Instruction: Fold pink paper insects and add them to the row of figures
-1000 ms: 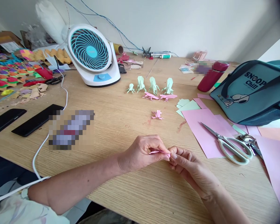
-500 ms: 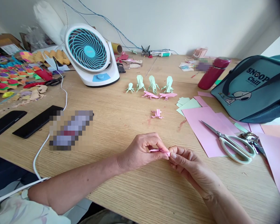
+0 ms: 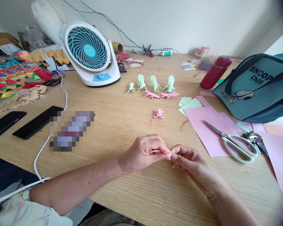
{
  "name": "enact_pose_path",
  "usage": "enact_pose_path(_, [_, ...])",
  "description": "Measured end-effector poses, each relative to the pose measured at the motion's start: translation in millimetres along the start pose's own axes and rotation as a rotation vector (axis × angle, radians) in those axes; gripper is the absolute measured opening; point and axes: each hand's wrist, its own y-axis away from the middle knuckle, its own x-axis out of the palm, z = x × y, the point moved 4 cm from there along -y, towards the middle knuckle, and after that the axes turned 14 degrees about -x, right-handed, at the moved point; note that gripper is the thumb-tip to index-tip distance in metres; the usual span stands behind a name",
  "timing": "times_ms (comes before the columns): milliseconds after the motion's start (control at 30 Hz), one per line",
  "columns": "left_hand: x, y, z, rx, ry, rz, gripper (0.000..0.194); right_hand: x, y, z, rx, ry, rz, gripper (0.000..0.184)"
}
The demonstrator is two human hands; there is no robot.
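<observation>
A small folded piece of pink paper (image 3: 159, 151) is pinched between the thumb and fingers of my left hand (image 3: 147, 151). My right hand (image 3: 188, 161) grips the right tip of that same piece between thumb and forefinger, touching the left fingertips. Most of the paper is hidden by the fingers. Beyond my hands stands a small pink origami figure (image 3: 159, 114) with spread legs. Farther back lie two pink origami figures (image 3: 169, 95), and behind them several pale green origami figures (image 3: 154, 84) stand in a row.
White-handled scissors (image 3: 240, 147) lie on pink paper sheets (image 3: 202, 125) to the right, near a teal bag (image 3: 257, 91) and a red bottle (image 3: 216, 73). A white fan (image 3: 88, 51) stands at the back left. Black phone-like slabs (image 3: 39, 122) and a white cable (image 3: 39, 157) lie left.
Both hands stay almost in place, still pinching the pink paper. My right fingers have shifted very slightly upward. The view has moved a little.
</observation>
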Motion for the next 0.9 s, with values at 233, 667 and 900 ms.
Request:
enact_pose_path(233, [1.1,-3.8,5.7,-0.111,0.161,0.090,0.010,-4.8,0.1,2.8,0.013,-0.015,0.067,0.028])
enact_pose_path(667, [2.3,-5.4,9.7,-0.193,0.226,0.167,0.008,-0.7,-0.4,5.5,0.001,0.038,0.121,0.033])
enact_pose_path(900, [0.7,-4.1,4.2,-0.029,0.098,0.163,0.007,0.3,-2.3,4.4,-0.030,0.051,0.151,0.035])
